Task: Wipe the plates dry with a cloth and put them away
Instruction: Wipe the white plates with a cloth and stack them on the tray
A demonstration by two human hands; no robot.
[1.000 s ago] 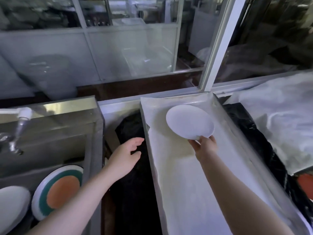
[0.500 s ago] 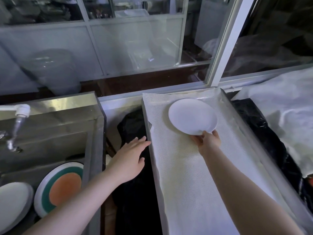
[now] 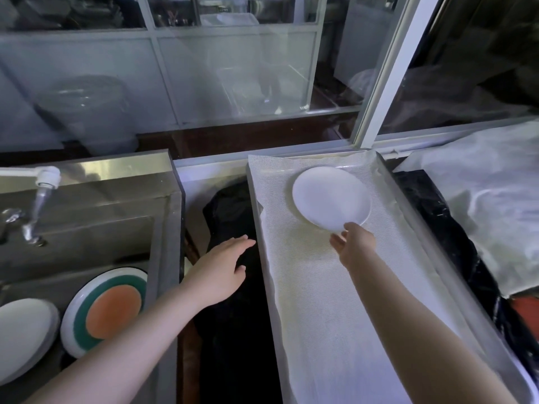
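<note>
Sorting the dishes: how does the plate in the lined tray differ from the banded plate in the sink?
The white plate is plain; the banded plate has an orange centre and green ring. The white plate lies in the tray at the right hand; the banded plate leans in the sink, untouched. Both are round.

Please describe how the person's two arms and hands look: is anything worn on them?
Both forearms are bare as far as the picture shows, with no sleeves in view. The left hand and the right hand wear no gloves. I see no watch, bracelet or ring on either, though the fingers are somewhat blurred.
</note>
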